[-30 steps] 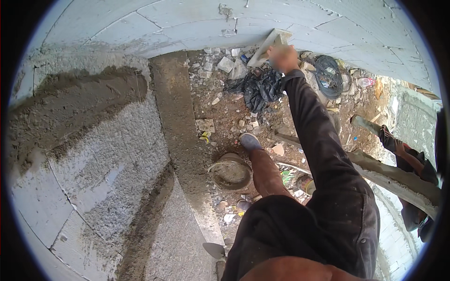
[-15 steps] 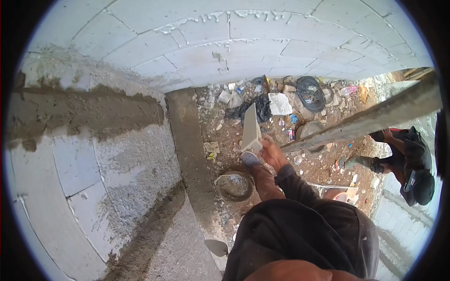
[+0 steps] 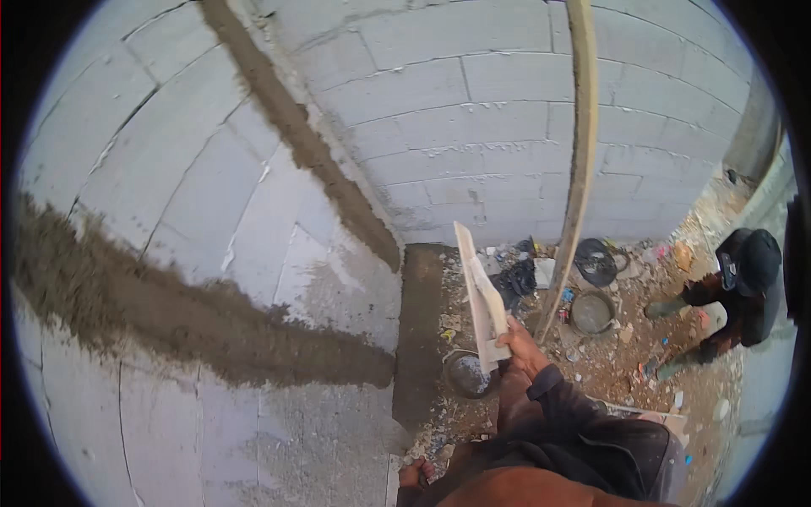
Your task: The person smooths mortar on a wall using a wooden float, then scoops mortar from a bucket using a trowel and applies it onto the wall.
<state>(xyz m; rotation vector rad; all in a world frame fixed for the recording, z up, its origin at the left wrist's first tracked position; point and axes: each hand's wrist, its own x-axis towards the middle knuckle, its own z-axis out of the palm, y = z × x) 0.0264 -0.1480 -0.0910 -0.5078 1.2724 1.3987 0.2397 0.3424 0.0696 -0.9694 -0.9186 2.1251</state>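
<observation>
My right hand (image 3: 524, 348), coming from a dark sleeve, is closed round the lower end of a long, pale plastering float (image 3: 480, 296). The float stands nearly upright, its handle side partly turned toward me. Low in the view my left hand (image 3: 418, 471) shows only in part, with its fingers curled; what it holds, if anything, is hidden. A round mortar bucket (image 3: 470, 374) is on the ground just behind the float. Left of the float, bands of wet mortar (image 3: 279, 345) run over the pale block wall (image 3: 211, 414).
A tall wooden board (image 3: 583, 127) rises close beyond my right hand. A second bucket (image 3: 593, 313), a coiled black hose (image 3: 598, 260) and rubble cover the ground ahead. At right, a co-worker (image 3: 748, 270) in a dark cap and boots bends forward.
My view has swung left and up, showing more wall. The float is now seen more from its handle side. A trowel blade visible earlier at lower left is out of sight.
</observation>
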